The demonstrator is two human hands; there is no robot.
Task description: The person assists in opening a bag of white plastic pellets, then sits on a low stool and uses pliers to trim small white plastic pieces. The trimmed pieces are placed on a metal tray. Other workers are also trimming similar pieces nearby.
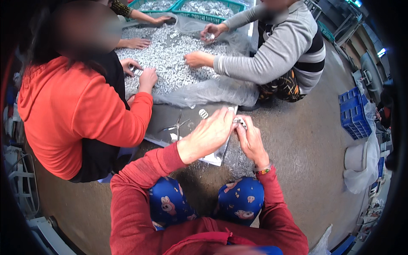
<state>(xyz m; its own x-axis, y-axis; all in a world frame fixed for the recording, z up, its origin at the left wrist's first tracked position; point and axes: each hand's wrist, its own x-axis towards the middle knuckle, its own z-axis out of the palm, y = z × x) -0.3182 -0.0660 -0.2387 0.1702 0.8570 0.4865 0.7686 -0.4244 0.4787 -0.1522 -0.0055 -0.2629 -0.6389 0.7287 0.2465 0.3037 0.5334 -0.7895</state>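
Observation:
My right hand (252,142) pinches a small silver metal part (241,122) between thumb and fingers at the table's near right corner. My left hand (209,134) reaches in from the left, back upward. Its fingers are pressed together and their tips meet the right hand's beside the part; what they grip is hidden. Just beyond my left hand lies a ribbed silver piece (203,114) on the dark tabletop (163,114). A pair of pliers (177,126) rests left of my left hand, handles spread.
A wide heap of small silver parts (170,59) covers the far table, edged by clear plastic sheeting (191,92). Co-workers' hands are in it from both sides. Green baskets (208,8) of parts stand behind. Blue crates (354,112) and a pale bucket (356,157) stand right.

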